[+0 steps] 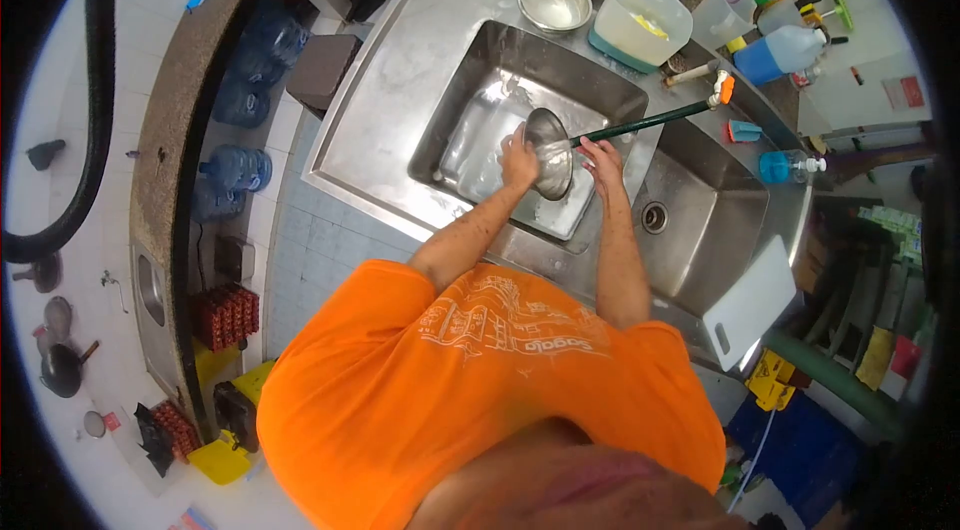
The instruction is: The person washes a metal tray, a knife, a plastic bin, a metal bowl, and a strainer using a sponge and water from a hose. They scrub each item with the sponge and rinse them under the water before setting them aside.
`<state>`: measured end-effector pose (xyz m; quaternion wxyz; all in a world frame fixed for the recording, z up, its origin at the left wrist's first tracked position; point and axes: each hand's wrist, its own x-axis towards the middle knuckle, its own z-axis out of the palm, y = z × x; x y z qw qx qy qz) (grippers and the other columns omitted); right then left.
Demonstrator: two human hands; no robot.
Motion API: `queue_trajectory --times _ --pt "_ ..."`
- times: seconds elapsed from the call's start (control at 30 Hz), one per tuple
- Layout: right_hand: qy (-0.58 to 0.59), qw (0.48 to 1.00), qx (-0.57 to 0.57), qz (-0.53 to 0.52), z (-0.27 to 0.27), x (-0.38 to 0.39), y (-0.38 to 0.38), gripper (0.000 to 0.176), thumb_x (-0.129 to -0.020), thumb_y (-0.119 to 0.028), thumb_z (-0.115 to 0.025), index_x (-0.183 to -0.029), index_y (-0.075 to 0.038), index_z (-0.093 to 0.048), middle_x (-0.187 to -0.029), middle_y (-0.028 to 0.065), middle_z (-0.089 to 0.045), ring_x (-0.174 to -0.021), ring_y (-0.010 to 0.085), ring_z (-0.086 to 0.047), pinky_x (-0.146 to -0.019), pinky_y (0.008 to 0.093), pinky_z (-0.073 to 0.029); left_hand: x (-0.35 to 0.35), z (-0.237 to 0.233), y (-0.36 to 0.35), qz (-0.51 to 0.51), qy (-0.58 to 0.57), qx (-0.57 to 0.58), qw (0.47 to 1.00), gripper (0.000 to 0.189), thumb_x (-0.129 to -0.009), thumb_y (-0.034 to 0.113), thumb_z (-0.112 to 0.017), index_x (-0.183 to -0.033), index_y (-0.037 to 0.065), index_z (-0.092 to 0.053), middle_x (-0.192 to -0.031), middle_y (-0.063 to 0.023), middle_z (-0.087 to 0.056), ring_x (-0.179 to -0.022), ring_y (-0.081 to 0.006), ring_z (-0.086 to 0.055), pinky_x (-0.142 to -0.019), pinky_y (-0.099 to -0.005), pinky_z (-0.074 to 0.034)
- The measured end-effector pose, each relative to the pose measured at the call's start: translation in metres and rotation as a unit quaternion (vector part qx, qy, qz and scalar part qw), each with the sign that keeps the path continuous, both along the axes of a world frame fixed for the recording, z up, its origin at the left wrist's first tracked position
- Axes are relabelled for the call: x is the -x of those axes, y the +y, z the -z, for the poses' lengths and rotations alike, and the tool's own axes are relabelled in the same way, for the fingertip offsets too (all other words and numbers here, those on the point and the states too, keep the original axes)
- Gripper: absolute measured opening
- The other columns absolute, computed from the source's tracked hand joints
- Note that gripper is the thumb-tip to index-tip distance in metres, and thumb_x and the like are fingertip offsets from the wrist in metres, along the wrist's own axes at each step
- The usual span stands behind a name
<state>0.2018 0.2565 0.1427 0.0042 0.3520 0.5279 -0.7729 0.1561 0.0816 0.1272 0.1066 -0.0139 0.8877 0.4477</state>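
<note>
Over the left basin of the steel sink point(375, 95), my left hand point(520, 160) grips a metal bowl point(549, 152) by its near left side. The bowl is tilted up on its edge. My right hand point(602, 166) is just right of the bowl, fingers apart, beside the end of a dark green hose point(655, 122). Whether the fingertips touch the hose is hard to tell. The hose runs from a tap point(720, 90) at the back right to the bowl. A light, shiny tray or water surface point(490, 135) lies beneath in the basin.
Behind the basin stand another metal bowl point(555, 3) and a plastic tub point(642, 22). A white cutting board point(750, 302) leans at the right basin's near right edge. Bottles with blue liquid point(780, 52) point(785, 167) stand at the right. A drain point(654, 218) shows in the right basin.
</note>
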Motion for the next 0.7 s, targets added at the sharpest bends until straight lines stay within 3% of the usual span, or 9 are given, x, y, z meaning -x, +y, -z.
queue_trajectory --times 0.4,0.5,0.57,0.7 --pt "-0.001 1.0 -0.011 0.0 -0.002 0.001 -0.001 0.03 -0.077 -0.024 -0.073 -0.096 -0.01 -0.057 -0.094 0.0004 -0.061 -0.089 0.0131 -0.059 -0.072 0.0293 -0.039 0.002 -0.012 0.008 0.013 0.02 0.004 1.0 0.048 -0.088 0.015 -0.049 -0.135 0.018 -0.037 -0.123 -0.0218 -0.043 -0.115 -0.0386 -0.044 -0.097 -0.0473 -0.036" --pt "0.009 1.0 0.004 0.004 -0.005 -0.001 -0.002 0.028 -0.077 -0.024 -0.073 -0.095 -0.01 -0.057 -0.094 0.0009 -0.062 -0.088 0.0135 -0.059 -0.072 0.0293 -0.039 0.001 -0.028 0.006 0.031 0.006 -0.002 1.0 0.051 -0.086 0.011 -0.05 -0.135 0.019 -0.038 -0.126 -0.0187 -0.042 -0.114 -0.0399 -0.044 -0.095 -0.0478 -0.039" --pt "0.018 1.0 0.015 0.007 -0.003 -0.002 -0.003 0.028 -0.077 -0.024 -0.073 -0.095 -0.01 -0.057 -0.093 0.001 -0.062 -0.088 0.0136 -0.059 -0.072 0.0291 -0.039 -0.001 -0.049 -0.001 0.142 0.086 0.023 0.986 0.056 -0.082 0.005 -0.049 -0.134 0.021 -0.039 -0.129 -0.0151 -0.04 -0.112 -0.0412 -0.044 -0.094 -0.0476 -0.04" --pt "0.028 0.999 0.032 0.016 -0.011 -0.008 -0.007 0.026 -0.077 -0.024 -0.072 -0.094 -0.011 -0.057 -0.093 0.0011 -0.063 -0.089 0.0139 -0.06 -0.072 0.0286 -0.04 -0.001 -0.075 -0.008 0.201 0.117 0.069 0.97 0.062 -0.078 0.001 -0.048 -0.134 0.024 -0.039 -0.135 -0.0124 -0.038 -0.112 -0.042 -0.043 -0.092 -0.048 -0.043"
